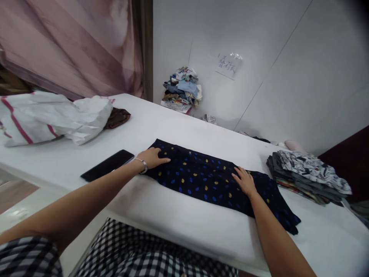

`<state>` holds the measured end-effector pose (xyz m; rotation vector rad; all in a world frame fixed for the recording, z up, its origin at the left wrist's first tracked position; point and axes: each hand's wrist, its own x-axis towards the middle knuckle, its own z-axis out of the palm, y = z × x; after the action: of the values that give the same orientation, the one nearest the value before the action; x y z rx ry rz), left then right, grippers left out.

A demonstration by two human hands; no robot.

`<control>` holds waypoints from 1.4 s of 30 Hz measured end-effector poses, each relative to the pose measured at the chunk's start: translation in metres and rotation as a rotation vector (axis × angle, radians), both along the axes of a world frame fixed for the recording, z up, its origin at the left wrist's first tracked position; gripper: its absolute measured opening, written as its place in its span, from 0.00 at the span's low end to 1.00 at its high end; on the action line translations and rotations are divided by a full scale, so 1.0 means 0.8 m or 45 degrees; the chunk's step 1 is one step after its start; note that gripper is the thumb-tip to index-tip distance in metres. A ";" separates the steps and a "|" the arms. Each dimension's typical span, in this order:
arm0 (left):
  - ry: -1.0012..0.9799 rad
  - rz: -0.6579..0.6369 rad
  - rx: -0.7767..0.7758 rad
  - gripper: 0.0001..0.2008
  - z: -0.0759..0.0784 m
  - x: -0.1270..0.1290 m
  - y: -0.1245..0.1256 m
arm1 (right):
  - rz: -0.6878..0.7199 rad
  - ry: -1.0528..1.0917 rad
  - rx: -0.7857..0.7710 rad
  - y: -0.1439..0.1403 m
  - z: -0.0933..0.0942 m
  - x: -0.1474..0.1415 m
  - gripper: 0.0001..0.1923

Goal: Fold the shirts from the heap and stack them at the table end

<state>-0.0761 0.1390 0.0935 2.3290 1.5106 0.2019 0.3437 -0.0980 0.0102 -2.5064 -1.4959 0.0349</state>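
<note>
On the white surface (178, 215): dark blue spotted garment (207, 181), folded into a long strip, both hands flat on it.

Left hand (152, 157) rests palm down on the garment's left end, fingers (164, 159) extended and together, gripping nothing; a bracelet (143, 164) sits at the wrist. Right hand (245, 180) lies palm down on the garment right of its middle, fingers spread, likewise gripping nothing. Black phone (108, 165) lies just left of the garment, beside the left wrist. Stack of folded clothes (308, 175) sits near the garment's right end. White sack with red stripes (52, 117) lies well to the garment's left; a heap of clothes (183, 90) stands beyond the garment against the wall.
</note>
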 end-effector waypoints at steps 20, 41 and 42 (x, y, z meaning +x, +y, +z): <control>-0.101 0.253 0.227 0.21 0.020 -0.045 0.015 | 0.004 0.011 0.070 0.003 -0.004 0.004 0.25; 0.339 0.271 -0.081 0.39 -0.015 0.034 0.092 | -0.036 0.117 -0.220 0.009 0.060 -0.025 0.27; 0.340 0.276 -0.106 0.37 -0.021 0.035 0.101 | -0.050 0.127 -0.247 0.012 0.068 -0.028 0.26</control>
<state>-0.0479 0.2200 0.0767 2.1931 1.8616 -0.1213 0.3215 -0.0881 0.0649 -2.6391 -1.4669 0.3080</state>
